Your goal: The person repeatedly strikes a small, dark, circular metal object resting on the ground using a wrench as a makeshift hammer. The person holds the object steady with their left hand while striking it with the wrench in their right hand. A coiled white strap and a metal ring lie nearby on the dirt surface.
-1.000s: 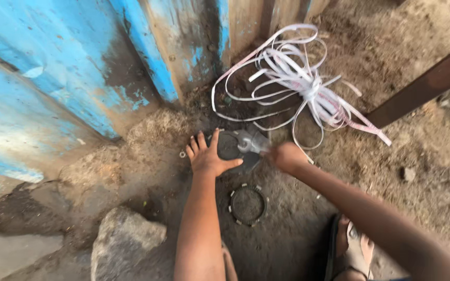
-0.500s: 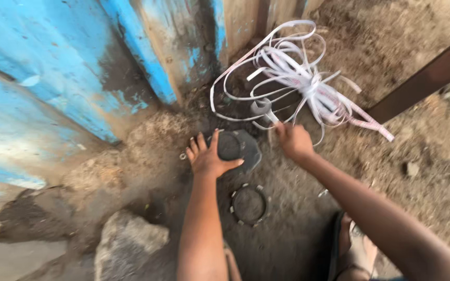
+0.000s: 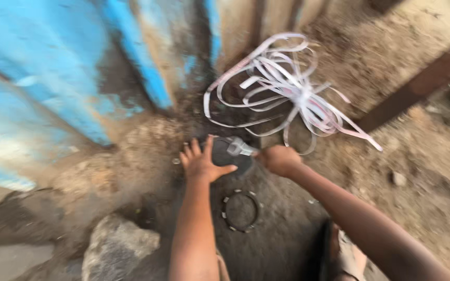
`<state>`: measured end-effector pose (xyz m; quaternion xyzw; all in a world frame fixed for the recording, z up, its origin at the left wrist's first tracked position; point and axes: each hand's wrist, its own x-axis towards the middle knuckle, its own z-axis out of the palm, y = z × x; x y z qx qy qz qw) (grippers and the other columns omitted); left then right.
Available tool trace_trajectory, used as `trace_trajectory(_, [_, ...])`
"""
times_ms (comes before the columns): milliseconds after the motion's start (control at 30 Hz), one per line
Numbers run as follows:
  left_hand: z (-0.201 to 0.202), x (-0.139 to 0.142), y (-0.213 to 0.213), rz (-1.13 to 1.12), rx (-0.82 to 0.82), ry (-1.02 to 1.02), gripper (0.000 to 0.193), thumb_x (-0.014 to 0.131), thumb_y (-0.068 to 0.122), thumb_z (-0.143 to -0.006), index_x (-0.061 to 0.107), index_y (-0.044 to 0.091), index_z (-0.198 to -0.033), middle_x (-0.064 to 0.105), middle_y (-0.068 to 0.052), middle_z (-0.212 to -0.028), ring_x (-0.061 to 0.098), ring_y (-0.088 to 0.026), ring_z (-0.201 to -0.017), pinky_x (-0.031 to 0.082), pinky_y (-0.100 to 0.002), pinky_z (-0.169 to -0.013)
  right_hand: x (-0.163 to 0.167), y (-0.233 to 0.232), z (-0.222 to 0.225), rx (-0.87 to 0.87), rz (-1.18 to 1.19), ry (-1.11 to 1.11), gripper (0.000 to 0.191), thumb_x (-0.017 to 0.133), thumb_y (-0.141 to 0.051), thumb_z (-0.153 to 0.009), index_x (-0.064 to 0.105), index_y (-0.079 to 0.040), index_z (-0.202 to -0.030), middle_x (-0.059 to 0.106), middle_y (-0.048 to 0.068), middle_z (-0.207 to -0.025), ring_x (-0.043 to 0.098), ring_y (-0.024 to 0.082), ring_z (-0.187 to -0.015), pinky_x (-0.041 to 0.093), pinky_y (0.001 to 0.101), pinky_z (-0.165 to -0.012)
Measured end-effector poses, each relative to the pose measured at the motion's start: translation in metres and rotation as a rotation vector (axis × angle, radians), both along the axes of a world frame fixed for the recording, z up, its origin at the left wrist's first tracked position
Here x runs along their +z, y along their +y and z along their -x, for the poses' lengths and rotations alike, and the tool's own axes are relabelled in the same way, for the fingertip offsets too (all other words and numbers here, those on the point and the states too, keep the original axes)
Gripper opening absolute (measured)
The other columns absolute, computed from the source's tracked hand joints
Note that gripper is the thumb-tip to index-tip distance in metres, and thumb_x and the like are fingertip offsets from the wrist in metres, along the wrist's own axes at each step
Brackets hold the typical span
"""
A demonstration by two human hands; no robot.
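Dirt ground (image 3: 417, 208), strap tangle (image 3: 287, 93), ring (image 3: 240, 211), rock (image 3: 115, 250)

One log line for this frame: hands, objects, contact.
left hand: flat on dark round piece | right hand: gripping hammer, head over piece | metal ring: on ground, untouched

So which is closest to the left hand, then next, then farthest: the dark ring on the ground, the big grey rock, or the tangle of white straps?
Measured from the left hand in the head view:
1. Dark ring, on the ground just below and right of it.
2. White straps, up and to the right by the wall.
3. Grey rock, at the lower left. It is almost as near as the straps, so this order is unsure.
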<state>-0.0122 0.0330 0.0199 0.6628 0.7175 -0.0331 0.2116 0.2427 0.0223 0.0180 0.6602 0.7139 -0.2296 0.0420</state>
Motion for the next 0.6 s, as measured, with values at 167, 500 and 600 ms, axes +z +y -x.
trace_trajectory(167, [-0.002,0.000,-0.004,-0.096,0.008,-0.046,0.141,0.080,0.088,-0.047,0.018,0.038,-0.163,0.010,-0.016,-0.171,0.004,-0.041,-0.158,0.005,-0.057,-0.124,-0.002,-0.006,-0.005,-0.156,-0.066,0.123,0.065,0.044,-0.065,-0.103,0.074,-0.008,-0.103,0.073,0.023,-0.097,0.070,0.042,-0.093,0.054,0.0521,-0.085])
trace_trajectory(500, [0.001,-0.003,-0.003,-0.076,-0.022,-0.025,0.143,0.080,0.088,-0.048,0.013,0.038,-0.164,0.008,-0.020,-0.170,0.001,-0.041,-0.157,-0.001,-0.057,-0.124,0.002,0.000,0.001,-0.120,-0.055,0.085,0.056,0.046,-0.057,-0.101,0.073,-0.008,-0.095,0.073,0.021,-0.090,0.070,0.040,-0.085,0.055,0.0507,-0.079])
trace_trajectory(600, [-0.002,0.000,-0.002,-0.068,-0.004,-0.058,0.148,0.082,0.087,-0.044,0.011,0.038,-0.164,0.007,-0.019,-0.170,-0.001,-0.040,-0.158,-0.001,-0.054,-0.125,-0.002,-0.002,0.006,-0.007,-0.095,0.016,0.057,0.045,-0.054,-0.105,0.072,-0.005,-0.094,0.072,0.022,-0.089,0.069,0.042,-0.085,0.055,0.0508,-0.079])
